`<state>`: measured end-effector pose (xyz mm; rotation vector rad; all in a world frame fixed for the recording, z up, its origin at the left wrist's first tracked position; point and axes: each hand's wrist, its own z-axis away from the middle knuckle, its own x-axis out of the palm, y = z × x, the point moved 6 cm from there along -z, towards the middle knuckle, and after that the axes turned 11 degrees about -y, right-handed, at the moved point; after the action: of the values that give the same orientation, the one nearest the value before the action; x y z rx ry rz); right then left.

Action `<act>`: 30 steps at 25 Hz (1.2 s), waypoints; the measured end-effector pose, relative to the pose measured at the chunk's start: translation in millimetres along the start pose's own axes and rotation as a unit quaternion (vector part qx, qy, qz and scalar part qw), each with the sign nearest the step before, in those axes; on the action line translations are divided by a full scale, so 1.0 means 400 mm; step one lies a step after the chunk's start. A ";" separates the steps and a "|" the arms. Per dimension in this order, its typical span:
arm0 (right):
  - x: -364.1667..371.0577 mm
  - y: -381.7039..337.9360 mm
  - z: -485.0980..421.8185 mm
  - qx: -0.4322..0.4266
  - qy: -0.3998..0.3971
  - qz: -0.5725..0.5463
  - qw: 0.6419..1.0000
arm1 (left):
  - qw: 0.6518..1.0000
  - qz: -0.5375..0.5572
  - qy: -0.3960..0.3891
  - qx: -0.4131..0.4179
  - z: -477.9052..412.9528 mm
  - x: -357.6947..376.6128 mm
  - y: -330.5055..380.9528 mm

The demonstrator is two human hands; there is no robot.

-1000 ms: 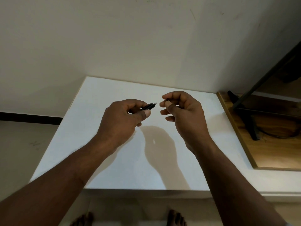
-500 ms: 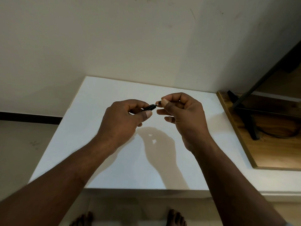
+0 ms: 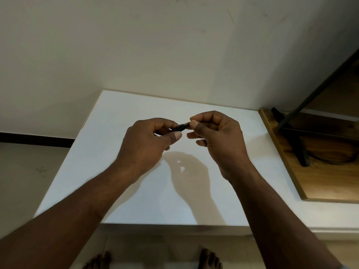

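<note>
Matt white table (image 3: 136, 200), wooden board (image 3: 330, 183)

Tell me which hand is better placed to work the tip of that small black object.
Right, probably. The right hand pinches the tip of the small black object between thumb and forefinger, while the left hand grips its body and suits steadying it.

This looks like a plain room in a home. Bare feet (image 3: 210, 259) stand on the floor (image 3: 29, 171) at 6 o'clock. A white table (image 3: 136, 200) meets a painted wall (image 3: 136, 45), with a wooden desk (image 3: 330, 181) at 3 o'clock.
</note>
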<state>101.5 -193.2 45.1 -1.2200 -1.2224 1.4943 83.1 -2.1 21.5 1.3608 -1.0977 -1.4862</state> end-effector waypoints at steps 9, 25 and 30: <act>-0.001 0.001 0.000 0.003 0.001 0.017 1.000 | 1.000 -0.006 0.003 0.003 0.000 -0.001 0.000; 0.025 0.014 0.003 0.039 -0.031 0.075 0.996 | 0.998 -0.057 -0.002 0.036 0.008 0.001 0.009; 0.028 0.013 0.005 0.041 -0.040 0.060 0.997 | 0.996 -0.075 -0.016 0.041 0.007 0.010 0.013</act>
<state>97.3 -183.7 38.4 -1.2079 -1.1446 1.6788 80.1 -7.2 25.4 1.5087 -1.1081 -1.5908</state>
